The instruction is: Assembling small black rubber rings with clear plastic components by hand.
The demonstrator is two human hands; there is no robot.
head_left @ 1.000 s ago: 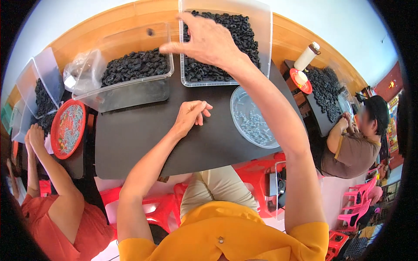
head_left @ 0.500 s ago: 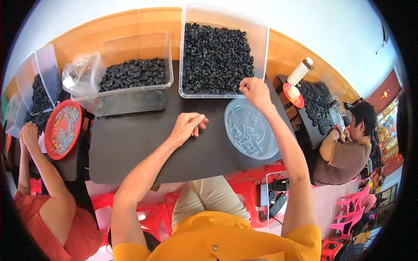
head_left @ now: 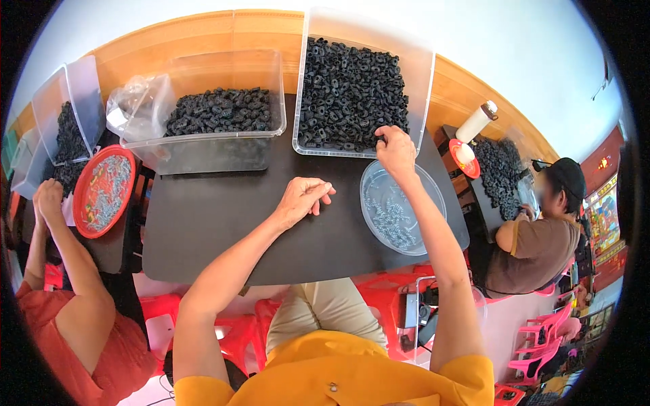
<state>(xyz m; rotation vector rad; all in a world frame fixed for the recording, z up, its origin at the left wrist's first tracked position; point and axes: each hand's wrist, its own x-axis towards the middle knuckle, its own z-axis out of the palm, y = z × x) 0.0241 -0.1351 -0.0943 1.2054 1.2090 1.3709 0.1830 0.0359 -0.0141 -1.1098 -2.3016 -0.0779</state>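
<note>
My right hand (head_left: 397, 153) is at the near right corner of a tall clear bin (head_left: 332, 153) full of small black plastic parts (head_left: 353, 95). Its fingertips are drawn together at the parts, and whatever they pinch is hidden. Over the dark table, my left hand (head_left: 302, 201) hovers with curled fingers and the thumb pressed against them; I cannot make out anything in it. Below my right forearm lies a round clear tray (head_left: 433, 233) of small metal screws (head_left: 393, 223).
Left of the tall bin stands a wider clear bin (head_left: 217, 150) of black pieces, with a plastic bag (head_left: 142, 105). A red tray (head_left: 84, 196) of screws lies farther left, beside a co-worker's hands (head_left: 47, 199). Another person (head_left: 535, 247) sits at right, near a white bottle (head_left: 476, 122).
The view has shifted, so the bins and table sit farther right. My right hand has come slightly left along the tall bin's near edge. My left hand keeps nearly the same pose.
</note>
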